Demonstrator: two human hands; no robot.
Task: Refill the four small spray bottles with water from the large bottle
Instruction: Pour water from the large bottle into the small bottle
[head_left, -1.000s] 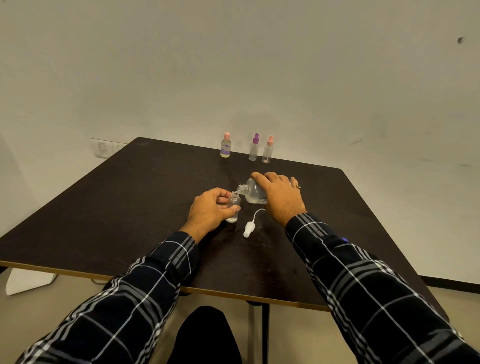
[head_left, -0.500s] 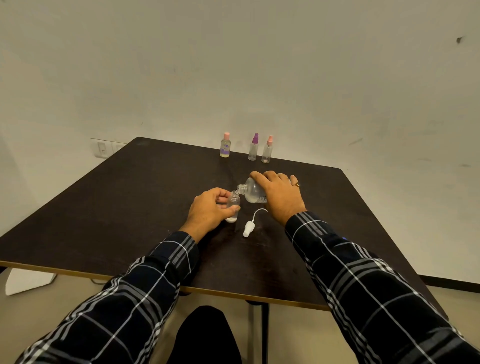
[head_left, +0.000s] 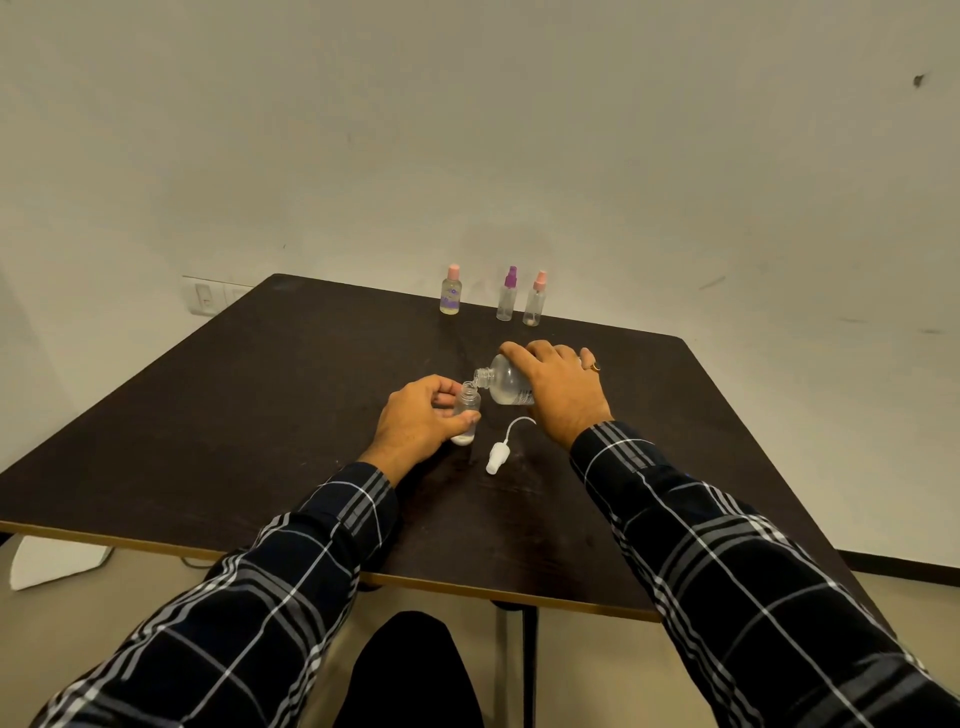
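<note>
I sit at a dark desk (head_left: 260, 415) set against a pale wall, with both of my plaid sleeves reaching forward over it. Taking the middle of the desk as the centre of a clock face, with twelve o'clock at the wall, three capped spray bottles stand in a row at twelve: one with a pink cap (head_left: 451, 291), one with a purple cap (head_left: 507, 294), and another with a pink cap (head_left: 534, 299). None of them is being touched.

My right hand (head_left: 563, 392) sits just right of centre, fingers clenched over the body of the large bottle (head_left: 501, 384). That bottle is tipped nearly flat. Its long axis runs from three o'clock to nine o'clock, and the open neck points toward nine.

My left hand (head_left: 418, 421) sits just left of centre, fingers grasping the fourth small bottle (head_left: 466, 413), which is upright on the desk with its cap off. The large bottle's mouth hangs just above and right beside the small bottle's open neck, which lies at nine o'clock from my right fingers. I judge that pouring depends on keeping those two openings lined up. I cannot make out a stream of water.

At about five o'clock from the small bottle, its white spray top (head_left: 497, 458) lies loose on the desk, its thin tube curling toward my right wrist.
</note>
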